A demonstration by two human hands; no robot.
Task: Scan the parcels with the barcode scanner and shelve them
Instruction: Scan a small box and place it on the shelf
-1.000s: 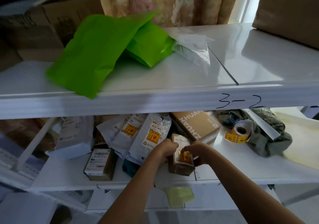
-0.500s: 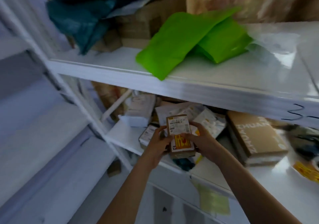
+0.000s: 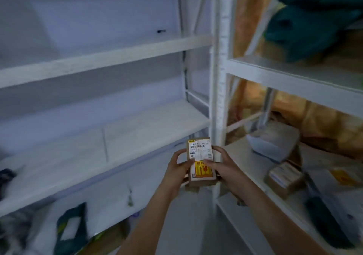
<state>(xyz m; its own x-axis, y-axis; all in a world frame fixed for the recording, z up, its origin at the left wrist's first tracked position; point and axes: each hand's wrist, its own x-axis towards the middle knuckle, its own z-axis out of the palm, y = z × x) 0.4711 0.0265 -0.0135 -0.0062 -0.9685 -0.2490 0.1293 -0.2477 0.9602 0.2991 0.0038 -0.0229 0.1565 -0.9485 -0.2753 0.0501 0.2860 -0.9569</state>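
A small brown cardboard parcel [image 3: 200, 156] with a white barcode label and a yellow-orange sticker is held upright in front of me, label facing me. My left hand [image 3: 177, 171] grips its left side, thumb across the front. My right hand [image 3: 222, 165] grips its right side, thumb on the label. The parcel hangs in the air in front of a white shelf post [image 3: 221, 89]. No barcode scanner is in view.
A white shelf unit [image 3: 117, 135] fills the left, with dark teal bags [image 3: 71, 225] on its lowest level. The right-hand shelf [image 3: 251, 162] carries a brown box [image 3: 282, 178], a pale mailer [image 3: 273, 142] and a dark teal pouch [image 3: 326, 221]. Teal bags [image 3: 306, 25] lie above.
I lifted the parcel off the crowded right-hand shelf with both hands, and my view swung left, so the parcel is now in front of the left shelf unit.
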